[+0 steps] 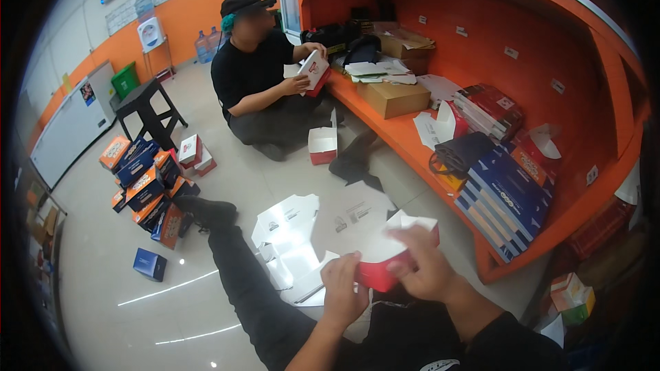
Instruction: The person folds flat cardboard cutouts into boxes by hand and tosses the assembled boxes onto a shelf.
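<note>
A part-folded red-and-white cardboard box (380, 275) is between my two hands, low over my lap. My left hand (344, 290) pinches its left corner, with thumb and fingers closed on the wall. At the right end my right hand (427, 266) grips the red wall; some of its fingers are blurred. The box's white inside faces up, and a white flap stands at its far right. Just beyond lie flat white carton blanks (287, 223) on the floor by my outstretched leg.
Another person (254, 75) sits ahead, holding a red-and-white box (314, 72). An open box (322, 145) stands nearby on the floor. Stacked orange and blue boxes (146, 185) are at the left. The orange shelf (412, 148) on the right bears flat blue cartons (505, 199).
</note>
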`<state>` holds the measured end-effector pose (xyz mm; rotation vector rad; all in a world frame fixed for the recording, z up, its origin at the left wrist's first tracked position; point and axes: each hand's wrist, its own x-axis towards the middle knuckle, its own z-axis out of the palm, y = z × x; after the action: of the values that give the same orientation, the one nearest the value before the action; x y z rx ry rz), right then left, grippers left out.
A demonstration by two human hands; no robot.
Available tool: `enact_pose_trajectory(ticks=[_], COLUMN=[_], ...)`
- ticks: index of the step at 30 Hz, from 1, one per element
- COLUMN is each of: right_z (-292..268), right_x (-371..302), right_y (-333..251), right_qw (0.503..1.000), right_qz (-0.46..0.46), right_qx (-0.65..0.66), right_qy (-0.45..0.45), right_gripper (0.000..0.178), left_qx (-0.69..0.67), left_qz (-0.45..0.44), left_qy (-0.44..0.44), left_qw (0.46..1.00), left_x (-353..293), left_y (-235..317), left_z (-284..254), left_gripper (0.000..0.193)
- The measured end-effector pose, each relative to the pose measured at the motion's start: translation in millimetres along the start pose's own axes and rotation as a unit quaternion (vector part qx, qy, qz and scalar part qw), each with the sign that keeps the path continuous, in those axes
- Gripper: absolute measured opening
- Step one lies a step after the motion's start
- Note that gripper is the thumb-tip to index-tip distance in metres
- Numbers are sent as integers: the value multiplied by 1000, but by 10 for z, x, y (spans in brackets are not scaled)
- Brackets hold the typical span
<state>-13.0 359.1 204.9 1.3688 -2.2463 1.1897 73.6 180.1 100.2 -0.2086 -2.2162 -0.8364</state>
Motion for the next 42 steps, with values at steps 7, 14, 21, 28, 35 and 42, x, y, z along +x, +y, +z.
enact_pose_trajectory(ticks=[7, 14, 21, 28, 35, 42], right_z=[-167, -18, -68, 106, 241, 266], right_x=[-253, -324, -357, -349, -194, -138], right_y=[695, 615, 797, 529, 102, 29], right_qw=[806, 801, 834, 951, 980, 986], right_qz=[358, 303, 270, 225, 187, 164], right_qx=[288, 447, 449, 208, 52, -8], right_qy=[373, 258, 174, 49, 51, 35], right_gripper=[37, 37, 24, 21, 30, 28], left_qx=[-274, -477, -367, -19, -91, -149], left_qz=[-169, -235, -354, -23, -46, -60], left_qy=[108, 19, 31, -18, -62, -47], left_qw=[940, 847, 860, 999, 993, 986], left_x=[-211, -156, -110, 90, 15, -48], left_y=[-420, -256, -298, -110, -102, -138], left_z=[124, 176, 306, -156, -104, -58], left_gripper=[57, 26, 79, 85, 65, 66])
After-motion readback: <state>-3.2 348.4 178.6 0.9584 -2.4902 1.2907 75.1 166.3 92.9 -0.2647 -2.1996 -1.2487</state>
